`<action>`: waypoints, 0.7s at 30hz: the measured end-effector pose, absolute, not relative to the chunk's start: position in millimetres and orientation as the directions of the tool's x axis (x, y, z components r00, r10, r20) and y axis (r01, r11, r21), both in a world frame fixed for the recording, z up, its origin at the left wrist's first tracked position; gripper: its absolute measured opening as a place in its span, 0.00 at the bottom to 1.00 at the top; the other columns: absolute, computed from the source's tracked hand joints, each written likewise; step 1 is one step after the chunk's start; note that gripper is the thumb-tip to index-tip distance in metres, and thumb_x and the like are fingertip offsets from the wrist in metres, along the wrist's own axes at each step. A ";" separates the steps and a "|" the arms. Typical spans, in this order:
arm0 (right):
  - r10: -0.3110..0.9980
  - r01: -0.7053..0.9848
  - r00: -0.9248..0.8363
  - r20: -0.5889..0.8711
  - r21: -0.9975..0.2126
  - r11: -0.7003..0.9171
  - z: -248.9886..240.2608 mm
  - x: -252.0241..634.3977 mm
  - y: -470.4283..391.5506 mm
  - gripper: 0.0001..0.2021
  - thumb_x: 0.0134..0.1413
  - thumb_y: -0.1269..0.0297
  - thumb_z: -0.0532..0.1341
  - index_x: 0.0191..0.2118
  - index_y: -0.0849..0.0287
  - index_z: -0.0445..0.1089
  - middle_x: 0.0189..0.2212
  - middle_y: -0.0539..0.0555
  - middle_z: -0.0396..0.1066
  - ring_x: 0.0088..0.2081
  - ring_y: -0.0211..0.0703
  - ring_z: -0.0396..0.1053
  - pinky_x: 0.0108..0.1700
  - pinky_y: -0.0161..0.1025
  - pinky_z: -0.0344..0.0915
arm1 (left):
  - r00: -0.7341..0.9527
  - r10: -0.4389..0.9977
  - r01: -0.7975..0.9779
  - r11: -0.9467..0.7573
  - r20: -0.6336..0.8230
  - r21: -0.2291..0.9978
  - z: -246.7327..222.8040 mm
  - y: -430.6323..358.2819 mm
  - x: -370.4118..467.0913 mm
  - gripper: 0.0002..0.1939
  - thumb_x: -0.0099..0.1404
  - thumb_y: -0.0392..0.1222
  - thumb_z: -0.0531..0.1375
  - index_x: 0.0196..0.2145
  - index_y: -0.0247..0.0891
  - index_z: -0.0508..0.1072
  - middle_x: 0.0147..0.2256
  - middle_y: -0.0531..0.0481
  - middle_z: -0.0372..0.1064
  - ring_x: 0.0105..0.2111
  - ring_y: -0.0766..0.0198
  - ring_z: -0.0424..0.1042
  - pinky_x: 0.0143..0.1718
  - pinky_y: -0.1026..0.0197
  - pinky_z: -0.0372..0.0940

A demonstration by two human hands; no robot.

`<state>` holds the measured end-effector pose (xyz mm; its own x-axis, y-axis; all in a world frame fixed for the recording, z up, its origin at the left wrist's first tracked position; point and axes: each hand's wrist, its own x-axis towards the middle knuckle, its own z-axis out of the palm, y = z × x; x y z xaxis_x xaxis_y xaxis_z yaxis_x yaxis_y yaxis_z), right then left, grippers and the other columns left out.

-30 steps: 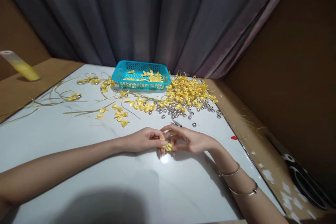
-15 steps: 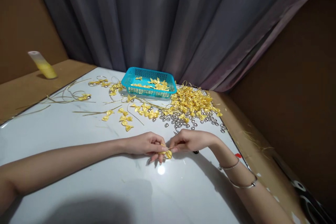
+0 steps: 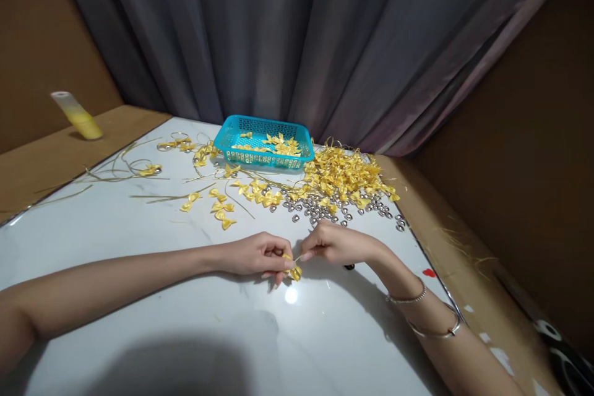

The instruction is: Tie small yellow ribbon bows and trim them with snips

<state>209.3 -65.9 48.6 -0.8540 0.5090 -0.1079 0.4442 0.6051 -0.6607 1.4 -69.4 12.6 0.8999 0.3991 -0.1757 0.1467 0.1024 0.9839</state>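
Note:
Near the middle of the white table (image 3: 176, 309), my left hand (image 3: 262, 255) pinches a yellow bow (image 3: 295, 273) between thumb and fingers. Just to its right, my right hand (image 3: 331, 244) is closed on the end of a thin gold cord (image 3: 298, 258) that runs to the bow. The two hands are a small gap apart. Part of the bow is hidden behind the left fingers. A small dark object (image 3: 349, 266) lies beneath the right wrist, mostly covered.
A blue basket (image 3: 264, 159) holding yellow bows stands at the back. Beside it lies a heap of yellow bows (image 3: 343, 173), with silver rings (image 3: 315, 209) in front. Loose bows (image 3: 223, 207) and gold cords (image 3: 162, 199) lie further left. A yellow bottle (image 3: 80, 119) stands at far left.
My right hand has moved slightly up and away from my left hand, widening the gap with the cord between them. My left hand still holds the bow in nearly the same place.

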 end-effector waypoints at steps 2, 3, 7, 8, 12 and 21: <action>0.516 0.443 -0.851 -0.100 -0.665 0.601 47.0 210.6 -64.8 0.12 0.52 0.72 0.53 0.21 0.64 0.69 0.14 0.45 0.53 0.19 0.32 0.48 0.24 0.32 0.49 | 0.896 0.409 0.146 0.101 -0.175 0.984 12.6 -69.3 1.3 0.14 0.63 0.47 0.56 0.26 0.34 0.64 0.22 0.53 0.67 0.18 0.74 0.56 0.20 0.69 0.52; 0.516 0.440 -0.851 -0.099 -0.672 0.596 46.2 211.1 -64.4 0.12 0.52 0.72 0.53 0.21 0.64 0.70 0.14 0.45 0.54 0.19 0.32 0.49 0.24 0.32 0.49 | 0.893 0.415 0.150 0.097 -0.177 0.984 12.6 -69.3 1.3 0.14 0.63 0.47 0.56 0.26 0.34 0.65 0.21 0.53 0.67 0.18 0.74 0.56 0.20 0.69 0.52; 0.507 0.431 -0.855 -0.104 -0.685 0.587 44.5 211.3 -63.4 0.13 0.52 0.70 0.53 0.20 0.63 0.69 0.14 0.45 0.53 0.19 0.32 0.48 0.24 0.31 0.49 | 0.889 0.419 0.165 0.080 -0.183 0.983 13.2 -69.1 1.1 0.14 0.63 0.46 0.57 0.26 0.34 0.65 0.22 0.53 0.67 0.19 0.73 0.59 0.21 0.69 0.52; 0.505 0.432 -0.856 -0.107 -0.684 0.587 44.4 211.1 -63.3 0.13 0.52 0.70 0.53 0.20 0.63 0.68 0.14 0.45 0.52 0.19 0.32 0.47 0.24 0.31 0.49 | 0.891 0.415 0.164 0.080 -0.183 0.983 13.6 -69.2 1.2 0.13 0.63 0.46 0.57 0.26 0.34 0.66 0.22 0.53 0.67 0.20 0.73 0.59 0.22 0.69 0.52; 0.499 0.438 -0.858 -0.119 -0.675 0.594 44.8 210.3 -63.1 0.13 0.52 0.71 0.52 0.19 0.63 0.66 0.14 0.45 0.50 0.20 0.32 0.46 0.25 0.32 0.48 | 0.886 0.425 0.159 0.097 -0.186 0.982 14.0 -70.0 1.6 0.13 0.62 0.45 0.57 0.25 0.34 0.66 0.21 0.54 0.66 0.19 0.74 0.59 0.21 0.69 0.52; 0.579 0.514 -0.812 -0.079 -0.568 0.643 64.1 210.4 -74.1 0.13 0.50 0.76 0.51 0.18 0.60 0.60 0.15 0.45 0.47 0.20 0.32 0.44 0.25 0.34 0.44 | 0.860 0.477 0.047 0.277 -0.180 0.960 4.6 -69.5 5.1 0.11 0.62 0.44 0.58 0.28 0.32 0.66 0.23 0.51 0.70 0.15 0.76 0.53 0.16 0.70 0.48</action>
<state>210.4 -74.1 64.1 -0.8116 0.5788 -0.0791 0.5138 0.6429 -0.5680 5.1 -69.5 4.6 0.8604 0.4769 -0.1797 0.0471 0.2766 0.9598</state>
